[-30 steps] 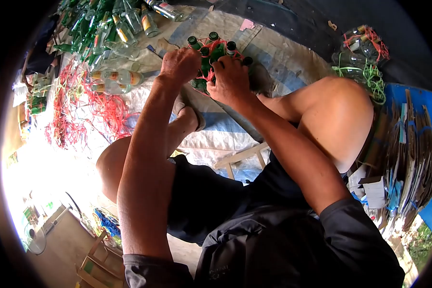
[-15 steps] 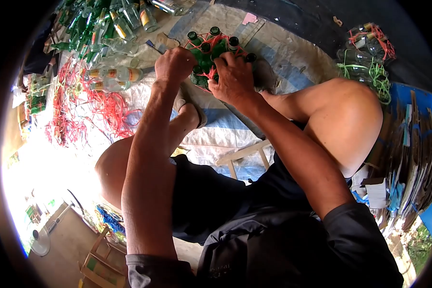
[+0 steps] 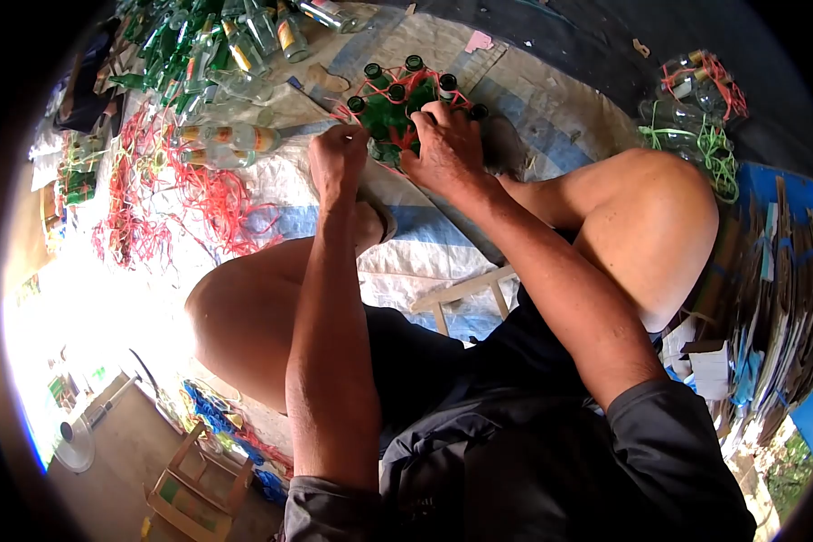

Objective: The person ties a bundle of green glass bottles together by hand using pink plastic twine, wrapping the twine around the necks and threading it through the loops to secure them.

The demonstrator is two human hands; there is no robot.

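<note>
A bundle of green glass bottles (image 3: 384, 116) stands upright in front of me, with red plastic string (image 3: 408, 140) looped around and between the necks. At the bundle's near left side, my left hand (image 3: 338, 163) is closed in a pinch on the string, its fingertips partly hidden. My right hand (image 3: 449, 149) rests against the near right of the bundle. Its fingers are bent and closed around gathered string, covering some of the bottles.
A heap of loose bottles (image 3: 190, 54) lies at upper left, near a tangle of red string (image 3: 212, 203). Clear bottles tied with green string (image 3: 714, 149) are at right, above stacked cardboard (image 3: 772, 298). A wooden stool (image 3: 194, 497) stands at lower left.
My left hand has moved down and slightly away from the bottle necks, pulling in toward me. My right hand stays at the bundle, nearly in place.
</note>
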